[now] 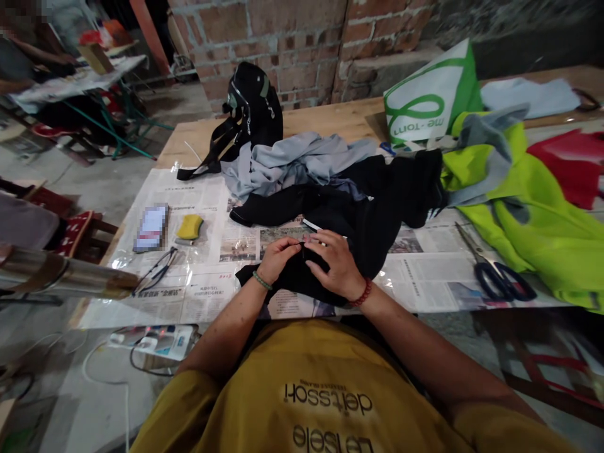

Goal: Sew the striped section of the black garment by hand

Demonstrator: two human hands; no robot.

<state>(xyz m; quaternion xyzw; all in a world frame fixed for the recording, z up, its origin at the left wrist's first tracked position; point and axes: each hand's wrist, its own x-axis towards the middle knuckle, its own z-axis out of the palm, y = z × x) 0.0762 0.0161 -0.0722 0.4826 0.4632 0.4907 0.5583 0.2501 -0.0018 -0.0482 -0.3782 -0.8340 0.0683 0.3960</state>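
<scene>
Both my hands rest on a black garment (372, 214) spread over newspaper at the table's near edge. My left hand (279, 257) pinches a fold of the black cloth, with a green bead bracelet on its wrist. Close beside it, my right hand (334, 264) presses and grips the same fold; a red cord circles that wrist. Whether anything small sits between the fingers cannot be made out. A grey garment (292, 160) lies just behind the black one.
Scissors (495, 270) lie to the right on the newspaper (198, 251). A neon yellow vest (533, 214), a green-white bag (429, 100) and a black backpack (250, 107) sit further back. Eyeglasses (158, 270), a yellow sponge (189, 226) and a phone (151, 228) lie left. Another person sits at the far left.
</scene>
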